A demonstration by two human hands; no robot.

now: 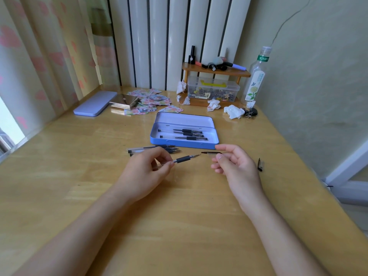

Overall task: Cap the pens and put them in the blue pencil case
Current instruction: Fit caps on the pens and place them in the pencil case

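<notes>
Our left hand (147, 172) pinches an uncapped pen (180, 159) by the barrel, just behind the black rubber sleeve, tip pointing right. Our right hand (237, 166) grips a pen cap (209, 153) between thumb and fingers, open end facing left toward the tip. Both held just above the table (179, 226), tip and cap close but apart, a small gap between. They look roughly in line, the cap a touch higher than the tip.

Step in hand, as we read it: capping this pen. Next move calls for lining up the cap's mouth with the tip, then pushing the two together along the barrel until it seats. Cap is clear and small, so alignment matters; a skewed push could jam or mark our fingers.

After that the pen goes into the blue pencil case (185, 143), which lies open just beyond our hands, lid tipped back. A few pens (183, 134) lie in it already; whether they are capped we cannot tell. More uncapped pens (153, 150) lie on the table just in front of the case, left of centre. One loose cap (260, 164) sits on the table to the right of our right hand. So several rounds left, we judge.
</notes>
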